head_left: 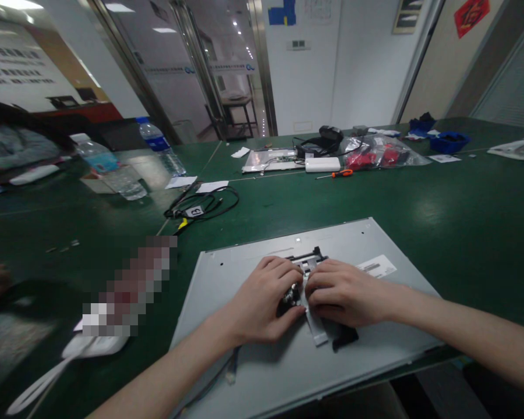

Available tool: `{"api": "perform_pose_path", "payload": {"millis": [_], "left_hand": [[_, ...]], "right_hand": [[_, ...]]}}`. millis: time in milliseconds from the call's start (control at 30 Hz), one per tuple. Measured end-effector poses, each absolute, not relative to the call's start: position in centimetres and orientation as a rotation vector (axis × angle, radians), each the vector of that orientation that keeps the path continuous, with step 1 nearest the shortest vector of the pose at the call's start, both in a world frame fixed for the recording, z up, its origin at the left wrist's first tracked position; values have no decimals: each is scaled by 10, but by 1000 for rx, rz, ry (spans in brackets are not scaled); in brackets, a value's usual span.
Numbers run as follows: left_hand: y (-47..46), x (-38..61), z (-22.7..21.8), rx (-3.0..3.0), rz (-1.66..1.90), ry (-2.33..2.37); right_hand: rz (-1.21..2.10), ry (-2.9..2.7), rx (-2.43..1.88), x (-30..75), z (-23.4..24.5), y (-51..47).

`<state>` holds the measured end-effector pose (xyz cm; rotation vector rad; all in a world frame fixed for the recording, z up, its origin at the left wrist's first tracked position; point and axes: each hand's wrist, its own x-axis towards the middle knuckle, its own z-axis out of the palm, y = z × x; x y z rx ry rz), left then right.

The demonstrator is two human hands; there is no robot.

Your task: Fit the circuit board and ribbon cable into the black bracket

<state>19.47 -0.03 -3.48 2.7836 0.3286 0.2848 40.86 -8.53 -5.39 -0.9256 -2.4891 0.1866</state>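
Lower centre of frame: left hand (262,302) and right hand (344,291), fingers curled, pinch a flat ribbon cable (313,326) on grey panel (244,372), cable's long axis running toward lower right.

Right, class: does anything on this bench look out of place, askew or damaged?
Nothing looks damaged or spilled. The grey panel lies flat but overhangs the table edge. A flat ribbon cable trails loose from between the left hand and right hand. One water bottle lies tilted over.
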Motion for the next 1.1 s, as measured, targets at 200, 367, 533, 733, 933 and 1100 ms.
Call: {"api": "perform_pose_path", "payload": {"millis": [200, 367, 533, 733, 933, 1100], "left_hand": [[0, 195, -34, 2782, 304, 283], [0, 195, -33, 2788, 286, 288], [1, 194, -34, 2791, 283, 271], [2, 195, -35, 2769, 294, 223], [2, 196, -33, 2797, 290, 217], [1, 195, -38, 2852, 326, 191]], "right_hand": [[276, -2420, -1006, 408, -61, -85], [360, -2340, -1102, 407, -64, -88], [422, -2297, -1150, 405, -63, -87], [453, -2271, -1159, 405, -65, -87], [449, -2253, -1170, 406, -65, -85], [460, -2270, -1187, 408, -64, -86]]}}
